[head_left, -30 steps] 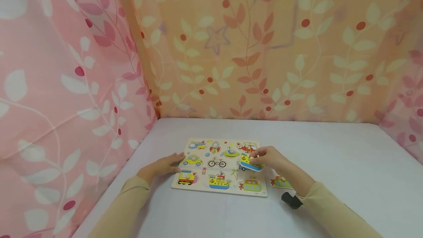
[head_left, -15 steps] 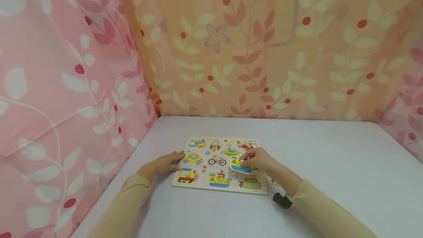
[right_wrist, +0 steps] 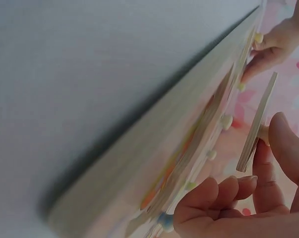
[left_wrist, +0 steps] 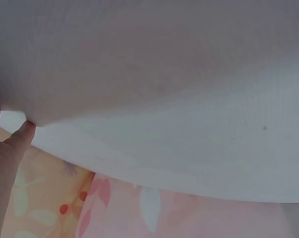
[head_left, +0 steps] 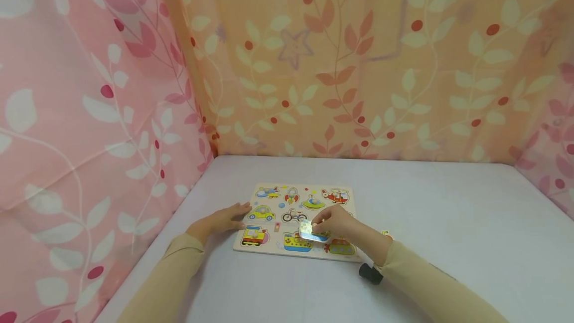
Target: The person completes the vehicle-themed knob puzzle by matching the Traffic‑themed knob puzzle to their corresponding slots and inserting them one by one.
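A wooden knob puzzle board [head_left: 274, 244] with vehicle pictures lies on the white table. My right hand [head_left: 337, 223] pinches the small knob of a yellow-and-blue boat puzzle piece [head_left: 307, 234]. In the head view the piece overlaps the boat picture [head_left: 293, 246] in the board's front row. The right wrist view shows the boat piece [right_wrist: 257, 126] edge-on and tilted, raised off the board, with thumb and finger at its knob. My left hand [head_left: 222, 219] rests at the board's left edge with fingers spread. Its fingertips also appear at the left of the left wrist view.
Other knobbed pieces, such as the train [head_left: 254, 236], car [head_left: 262, 213] and helicopter [head_left: 336, 196], sit in the board. Right of it, a submarine piece [head_left: 386, 235] is mostly hidden behind my forearm. A black cylindrical object [head_left: 370, 273] sits at my right cuff. Patterned curtains [head_left: 287, 88] enclose the table.
My right hand has carried the boat piece left and toward the front, from the board's right side to over the boat picture. The left hand has stayed at the board's edge.
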### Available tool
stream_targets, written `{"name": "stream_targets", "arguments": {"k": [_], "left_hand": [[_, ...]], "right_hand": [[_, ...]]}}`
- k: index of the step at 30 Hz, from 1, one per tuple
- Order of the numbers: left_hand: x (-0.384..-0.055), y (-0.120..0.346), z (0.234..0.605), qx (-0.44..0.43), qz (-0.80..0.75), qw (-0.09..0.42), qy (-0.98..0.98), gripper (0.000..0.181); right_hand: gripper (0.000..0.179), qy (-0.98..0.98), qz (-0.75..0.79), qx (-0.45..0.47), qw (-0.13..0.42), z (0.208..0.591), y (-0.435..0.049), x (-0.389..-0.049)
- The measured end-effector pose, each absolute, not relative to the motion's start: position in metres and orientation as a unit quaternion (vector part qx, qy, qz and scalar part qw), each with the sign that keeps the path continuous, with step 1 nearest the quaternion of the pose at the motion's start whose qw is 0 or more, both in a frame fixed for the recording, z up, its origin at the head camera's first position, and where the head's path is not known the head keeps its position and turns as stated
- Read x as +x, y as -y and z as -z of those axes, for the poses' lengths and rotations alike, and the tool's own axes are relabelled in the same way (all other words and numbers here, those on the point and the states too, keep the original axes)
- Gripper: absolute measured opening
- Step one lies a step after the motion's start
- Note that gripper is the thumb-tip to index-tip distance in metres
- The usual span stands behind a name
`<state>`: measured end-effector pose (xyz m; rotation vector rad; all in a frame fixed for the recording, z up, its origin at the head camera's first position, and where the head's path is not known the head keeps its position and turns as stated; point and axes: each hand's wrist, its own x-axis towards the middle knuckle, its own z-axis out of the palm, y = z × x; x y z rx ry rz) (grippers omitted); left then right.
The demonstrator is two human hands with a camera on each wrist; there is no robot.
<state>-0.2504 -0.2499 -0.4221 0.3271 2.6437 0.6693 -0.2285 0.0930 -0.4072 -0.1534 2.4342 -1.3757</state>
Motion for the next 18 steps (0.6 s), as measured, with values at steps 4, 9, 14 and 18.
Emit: {"name": "stream_targets", "arguments": {"k": [4, 9, 14, 18], "left_hand": [[-0.249, 0.251, 0.419, 0.123, -0.249, 0.19, -0.942, 0.064], [-0.249, 0.25, 0.42, 0.134, -0.248, 0.19, -0.94, 0.064], [-0.251, 0.249, 0.42, 0.122, -0.245, 0.198, -0.941, 0.065], [-0.252, 0.25, 0.422, 0.119, -0.236, 0.202, -0.943, 0.064]], "right_hand": [[0.009, -0.852, 0.488, -0.049, 0.186, 0.407, -0.086, -0.228], [0.007, -0.86, 0.468, -0.061, 0.191, 0.411, -0.075, -0.228], [0.008, -0.878, 0.432, -0.091, 0.186, 0.414, -0.064, -0.227], [0.011, -0.884, 0.415, -0.097, 0.191, 0.416, -0.058, -0.228]]}}
